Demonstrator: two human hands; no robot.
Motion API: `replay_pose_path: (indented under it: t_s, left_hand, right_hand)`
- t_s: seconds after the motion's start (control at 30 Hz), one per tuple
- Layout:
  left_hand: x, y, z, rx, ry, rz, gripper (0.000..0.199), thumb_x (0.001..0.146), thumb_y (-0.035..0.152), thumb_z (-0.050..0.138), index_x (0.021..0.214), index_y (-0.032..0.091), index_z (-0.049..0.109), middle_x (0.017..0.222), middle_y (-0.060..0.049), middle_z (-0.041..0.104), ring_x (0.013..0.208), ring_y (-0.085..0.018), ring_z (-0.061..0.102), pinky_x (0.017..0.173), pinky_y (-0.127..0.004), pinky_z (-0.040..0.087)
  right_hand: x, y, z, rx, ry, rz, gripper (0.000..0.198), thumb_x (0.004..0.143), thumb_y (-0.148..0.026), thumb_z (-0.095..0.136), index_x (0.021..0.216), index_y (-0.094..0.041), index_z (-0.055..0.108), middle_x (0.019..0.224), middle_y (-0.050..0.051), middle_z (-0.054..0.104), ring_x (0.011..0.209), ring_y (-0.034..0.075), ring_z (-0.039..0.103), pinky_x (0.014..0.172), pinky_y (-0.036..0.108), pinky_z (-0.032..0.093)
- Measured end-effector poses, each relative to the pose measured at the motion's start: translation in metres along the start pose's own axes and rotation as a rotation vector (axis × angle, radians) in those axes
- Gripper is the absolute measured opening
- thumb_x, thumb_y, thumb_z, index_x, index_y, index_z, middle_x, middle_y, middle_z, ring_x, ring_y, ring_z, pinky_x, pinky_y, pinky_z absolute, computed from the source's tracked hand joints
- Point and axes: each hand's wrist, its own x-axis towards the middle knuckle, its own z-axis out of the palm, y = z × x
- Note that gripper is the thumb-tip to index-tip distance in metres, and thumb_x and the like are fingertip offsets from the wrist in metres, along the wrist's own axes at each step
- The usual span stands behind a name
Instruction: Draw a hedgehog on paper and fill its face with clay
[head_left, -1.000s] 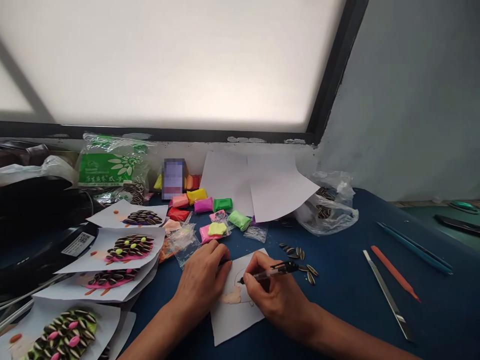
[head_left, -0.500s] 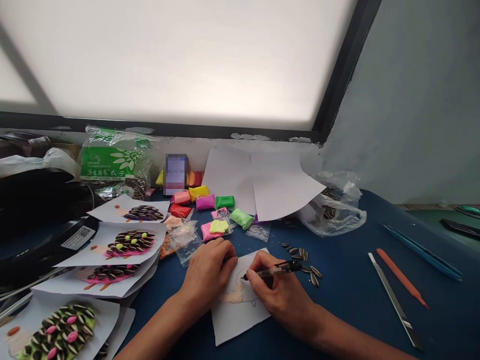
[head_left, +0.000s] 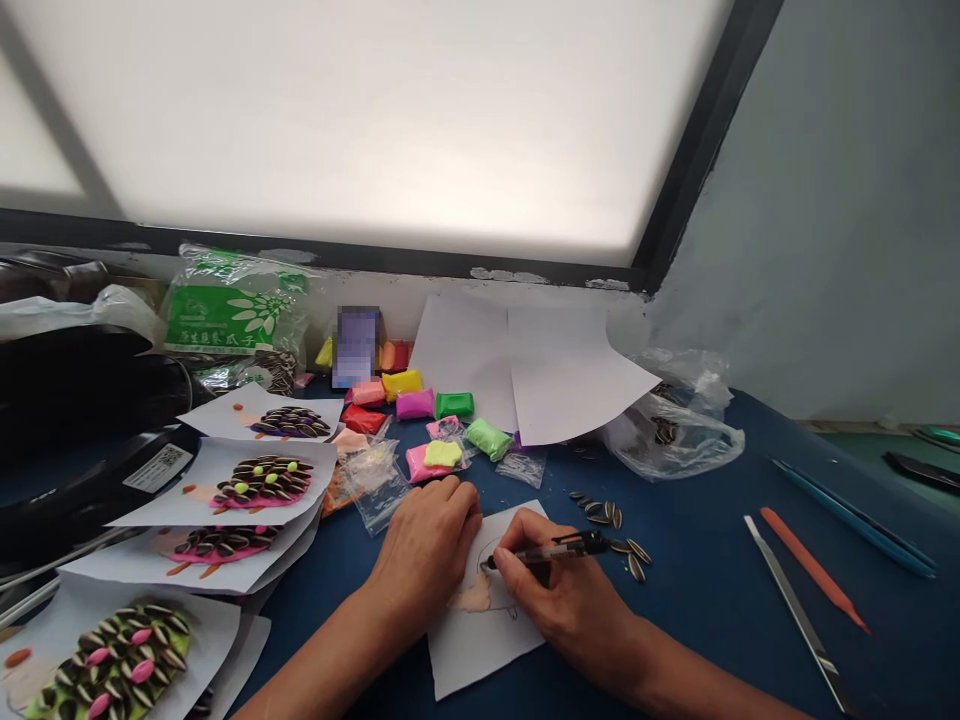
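My right hand (head_left: 559, 580) is closed around a black pen (head_left: 551, 548), its tip touching the sheet of white paper (head_left: 480, 660). A curved drawn outline shows on that sheet, with a flattened patch of peach clay (head_left: 475, 596) beside the pen tip. My left hand (head_left: 429, 530) rests on the sheet's upper left edge, fingers curled in and the thumb side toward the drawing. Its fingertips are partly hidden, and nothing shows in them. Right of the paper lie several striped sunflower seeds (head_left: 600, 510).
Finished seed-and-clay pictures (head_left: 127, 650) overlap at the left. Coloured clay packets (head_left: 415, 404) lie behind my hands, near a propped phone (head_left: 356, 345). Blank sheets (head_left: 562, 380) and a plastic bag of seeds (head_left: 667, 435) are farther back. An orange clay tool (head_left: 814, 568), a metal blade (head_left: 795, 610) and blue tweezers (head_left: 855, 520) lie right.
The pen tip has moved slightly down along the drawn outline toward the peach clay. My left hand stays on the paper. The whole view has shifted a little.
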Motion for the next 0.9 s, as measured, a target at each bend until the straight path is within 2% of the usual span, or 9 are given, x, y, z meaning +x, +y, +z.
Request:
replay_pose_path:
  t_s: [0.67, 0.9]
  left_hand:
    - [-0.0002, 0.0025, -0.003, 0.008, -0.021, -0.003, 0.018, 0.092, 0.02, 0.04, 0.08, 0.021, 0.052, 0.082, -0.002, 0.058, 0.076, -0.019, 0.052, 0.068, -0.031, 0.034]
    - [-0.0011, 0.0023, -0.0018, -0.005, -0.001, 0.002, 0.018, 0.093, 0.02, 0.04, 0.08, 0.021, 0.053, 0.081, -0.002, 0.057, 0.075, -0.019, 0.051, 0.068, -0.031, 0.034]
  right_hand:
    - [0.0001, -0.0021, 0.0, -0.075, 0.01, -0.061, 0.017, 0.088, -0.025, 0.047, 0.071, -0.019, 0.05, 0.063, -0.002, 0.051, 0.057, 0.012, 0.045, 0.053, 0.024, 0.035]
    - [0.0001, -0.0024, -0.0008, -0.04, 0.007, -0.068, 0.016, 0.086, -0.023, 0.047, 0.07, -0.019, 0.048, 0.064, -0.002, 0.05, 0.057, 0.012, 0.045, 0.053, 0.024, 0.035]
